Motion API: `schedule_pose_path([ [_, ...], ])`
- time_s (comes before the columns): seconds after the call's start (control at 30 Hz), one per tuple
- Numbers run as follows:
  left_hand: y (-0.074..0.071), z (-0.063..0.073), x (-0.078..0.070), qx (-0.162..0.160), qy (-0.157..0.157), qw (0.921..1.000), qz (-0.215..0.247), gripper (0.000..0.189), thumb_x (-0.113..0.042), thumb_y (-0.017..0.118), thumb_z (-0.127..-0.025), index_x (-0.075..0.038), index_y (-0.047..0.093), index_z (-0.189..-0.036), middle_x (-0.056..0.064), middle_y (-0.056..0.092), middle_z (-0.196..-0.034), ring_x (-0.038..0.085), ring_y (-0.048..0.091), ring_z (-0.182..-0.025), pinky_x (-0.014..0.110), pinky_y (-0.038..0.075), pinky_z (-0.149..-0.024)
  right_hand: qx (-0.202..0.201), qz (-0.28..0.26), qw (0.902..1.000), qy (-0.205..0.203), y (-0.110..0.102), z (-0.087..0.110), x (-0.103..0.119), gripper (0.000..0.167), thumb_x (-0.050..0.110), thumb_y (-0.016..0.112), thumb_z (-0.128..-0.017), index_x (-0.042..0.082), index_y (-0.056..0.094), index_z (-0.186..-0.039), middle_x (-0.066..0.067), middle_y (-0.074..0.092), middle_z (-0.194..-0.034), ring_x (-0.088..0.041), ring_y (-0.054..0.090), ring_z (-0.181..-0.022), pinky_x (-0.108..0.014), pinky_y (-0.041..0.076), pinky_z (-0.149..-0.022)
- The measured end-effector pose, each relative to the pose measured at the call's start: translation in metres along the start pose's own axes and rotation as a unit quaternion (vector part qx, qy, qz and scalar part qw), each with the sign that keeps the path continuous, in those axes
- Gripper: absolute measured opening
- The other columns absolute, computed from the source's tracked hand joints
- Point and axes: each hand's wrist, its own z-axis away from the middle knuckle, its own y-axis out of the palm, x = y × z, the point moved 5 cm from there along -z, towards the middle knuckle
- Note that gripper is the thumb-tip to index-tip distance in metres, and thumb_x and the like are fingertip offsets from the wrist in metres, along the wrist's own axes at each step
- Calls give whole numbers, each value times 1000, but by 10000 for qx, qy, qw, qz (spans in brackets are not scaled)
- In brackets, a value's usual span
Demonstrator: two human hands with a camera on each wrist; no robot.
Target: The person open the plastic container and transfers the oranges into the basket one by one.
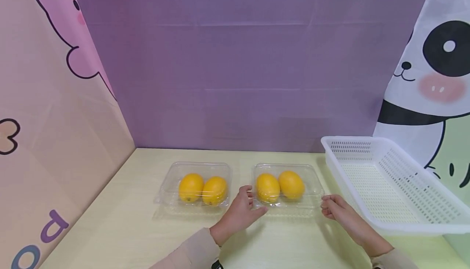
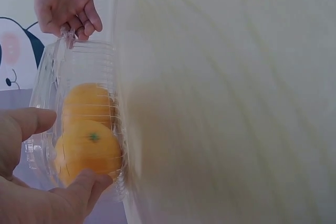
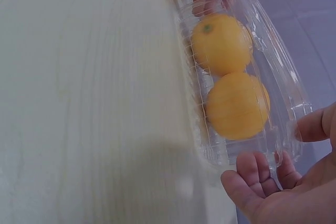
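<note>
Two oranges (image 1: 291, 185) lie side by side inside a clear plastic clamshell box (image 1: 312, 181), its lid lying over them. At the box's right front corner, my right hand (image 1: 338, 208) pinches the plastic edge between thumb and curled fingers; the right wrist view shows the thumb (image 3: 314, 125) on the lid's side. My left hand (image 1: 240, 210) is at the left front corner, thumb and fingers spread apart around that end, fingertips right at the plastic. A second clear box (image 1: 167, 183) holding two more oranges (image 1: 191, 186) sits to the left of my left hand.
A white perforated plastic basket (image 1: 352, 191) stands at the right of the pale wooden table (image 1: 121, 220), close beside my right hand. A purple cloth backdrop (image 1: 235, 65) rises behind the table, with printed cartoon panels at both sides.
</note>
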Motion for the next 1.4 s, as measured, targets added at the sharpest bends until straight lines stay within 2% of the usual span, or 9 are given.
schedule_pose_path([
  [0.23, 2, -1, 3, -168, -12, 9998, 55, 75, -20, 79, -88, 7, 32, -141, 20, 52, -130, 38, 57, -118, 51, 48, -100, 71, 97, 9999, -14, -1, 1, 0, 48, 24, 46, -103, -9, 36, -137, -22, 53, -129, -31, 52, -119, -46, 41, -102],
  [0.37, 2, 0, 4, -278, -43, 9995, 111, 72, -20, 79, -88, 6, 35, -137, 18, 51, -127, 37, 57, -117, 50, 49, -99, 118, 4, 9999, -43, 1, 0, -1, 48, 24, 47, -103, -9, 36, -136, -23, 52, -133, -35, 51, -124, -50, 39, -106],
  [0.73, 2, 2, 2, -338, 17, 9994, 107, 55, -20, 77, -89, 3, 39, -121, 12, 48, -112, 33, 55, -111, 47, 50, -95, 19, -14, 10000, -77, 2, 1, 1, 46, 22, 48, -102, -10, 39, -133, -22, 54, -129, -33, 54, -121, -47, 41, -105],
  [0.83, 2, 3, 2, -344, 45, 9993, 104, 51, -21, 77, -90, 2, 40, -116, 11, 47, -106, 29, 52, -104, 43, 49, -89, 44, -19, 10000, -76, 2, 1, 1, 46, 23, 48, -102, -10, 38, -133, -22, 54, -129, -33, 53, -121, -48, 41, -106],
  [0.97, 3, 3, 3, -360, 119, 9992, 124, 48, -21, 77, -90, 1, 40, -112, 10, 43, -99, 25, 45, -93, 35, 42, -79, 80, -19, 9999, -72, 2, 1, 1, 47, 23, 47, -103, -11, 38, -134, -23, 53, -131, -34, 52, -123, -49, 40, -106],
  [1.17, 4, 3, 3, -383, 213, 9990, 44, 44, -20, 76, -91, 0, 39, -108, 9, 39, -92, 22, 43, -85, 29, 36, -69, 97, -9, 9999, -105, 1, 0, 0, 48, 23, 47, -103, -11, 37, -135, -24, 52, -132, -34, 52, -123, -49, 40, -106],
  [1.4, 4, 3, 2, -353, 253, 9990, 69, 40, -18, 75, -91, -2, 40, -102, 10, 41, -92, 22, 44, -85, 26, 38, -68, 64, -8, 9999, -111, 1, 0, 0, 47, 23, 48, -103, -11, 38, -133, -23, 52, -130, -33, 53, -122, -46, 42, -106],
])
